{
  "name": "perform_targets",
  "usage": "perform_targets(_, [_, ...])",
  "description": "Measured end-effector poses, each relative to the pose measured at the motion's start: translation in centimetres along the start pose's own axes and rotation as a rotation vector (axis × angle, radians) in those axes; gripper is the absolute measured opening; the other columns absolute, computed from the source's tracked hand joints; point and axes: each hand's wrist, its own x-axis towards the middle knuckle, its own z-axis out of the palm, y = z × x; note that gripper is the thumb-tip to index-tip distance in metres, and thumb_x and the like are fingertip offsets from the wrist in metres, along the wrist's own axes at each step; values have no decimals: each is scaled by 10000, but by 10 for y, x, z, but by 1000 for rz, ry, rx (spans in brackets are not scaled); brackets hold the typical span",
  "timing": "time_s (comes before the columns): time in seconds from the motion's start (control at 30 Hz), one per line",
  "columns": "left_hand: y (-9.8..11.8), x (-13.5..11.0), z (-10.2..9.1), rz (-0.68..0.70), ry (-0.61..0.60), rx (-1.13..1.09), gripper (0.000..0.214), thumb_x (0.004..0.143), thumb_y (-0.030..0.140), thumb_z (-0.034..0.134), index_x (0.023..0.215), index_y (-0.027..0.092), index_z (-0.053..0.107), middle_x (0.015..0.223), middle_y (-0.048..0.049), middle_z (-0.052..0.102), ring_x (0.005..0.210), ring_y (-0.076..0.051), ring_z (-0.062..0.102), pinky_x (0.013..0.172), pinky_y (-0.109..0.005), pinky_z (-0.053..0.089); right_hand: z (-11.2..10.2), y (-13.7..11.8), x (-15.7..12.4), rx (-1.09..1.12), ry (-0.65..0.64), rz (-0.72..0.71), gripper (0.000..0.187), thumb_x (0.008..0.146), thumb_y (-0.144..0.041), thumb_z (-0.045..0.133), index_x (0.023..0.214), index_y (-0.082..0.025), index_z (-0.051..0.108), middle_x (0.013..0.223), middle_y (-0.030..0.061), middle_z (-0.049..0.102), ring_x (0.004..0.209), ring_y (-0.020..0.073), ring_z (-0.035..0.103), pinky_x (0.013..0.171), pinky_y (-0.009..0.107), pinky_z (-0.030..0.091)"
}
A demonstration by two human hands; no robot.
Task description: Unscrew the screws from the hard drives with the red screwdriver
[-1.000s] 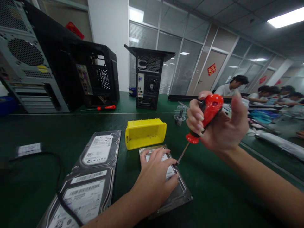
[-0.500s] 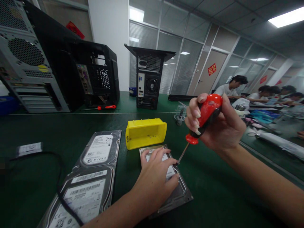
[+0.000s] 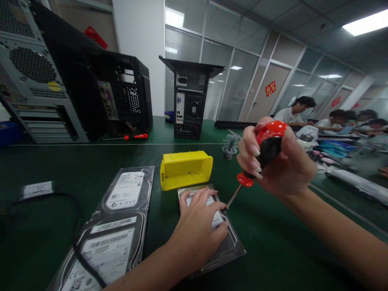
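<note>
My right hand (image 3: 277, 161) is wrapped round the handle of a red and black screwdriver (image 3: 273, 131). The slanted shaft runs down to the right edge of a hard drive (image 3: 232, 244), where its tip touches beside a fingertip. My left hand (image 3: 200, 226) lies on top of that drive with fingers spread, covering much of its label. Whether a screw sits under the tip is too small to make out. Left of my left hand, a hard drive with a white label (image 3: 125, 190) and a nearer hard drive (image 3: 110, 250) lie end to end.
Just behind the drive a yellow bin (image 3: 186, 171) rests on its side, small bits inside. A clear plastic holder (image 3: 229, 147) stands beyond. Computer cases (image 3: 190, 101) line the back, near another screwdriver (image 3: 136, 137). A black cable (image 3: 75, 226) crosses the left drives. People (image 3: 292, 113) sit at right.
My right hand has turned the screwdriver handle, so more of its black side shows, and shifted slightly right. The tip and my left hand stay in place.
</note>
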Motion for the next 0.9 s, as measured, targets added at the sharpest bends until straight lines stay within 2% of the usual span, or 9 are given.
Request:
perform_targets(0.33, [0,0,2,2,10,6,253,788,298,541,1034,290,599,1242,-45,483,1203,-241,362,984,-540,119,1,5,2,-41,40,-31,226,838,-398,426,1003,-251,379,692,-15,398,482,49,393,372,147,319])
perform_targets(0.47, [-1,0,1,-1,9,3,251,784,292,548,1030,293,598,1236,-42,484,1199,-240,367,980,-544,123,1,4,2,-41,41,-18,280,856,-445,336,1006,-224,418,698,-1,401,497,62,408,382,168,341])
perform_targets(0.6, [-1,0,1,-1,8,2,252,788,296,546,1035,296,596,1239,-45,481,1198,-245,366,980,-552,120,-3,4,1,-32,29,1,332,871,-416,248,1026,-190,436,742,24,426,541,88,458,423,209,378])
perform_targets(0.9, [-1,1,1,-4,4,1,252,783,296,558,1032,294,599,1236,-47,486,1198,-246,366,982,-551,122,-7,2,2,-10,22,42,297,877,-397,279,966,-172,450,805,22,440,618,92,506,518,227,425])
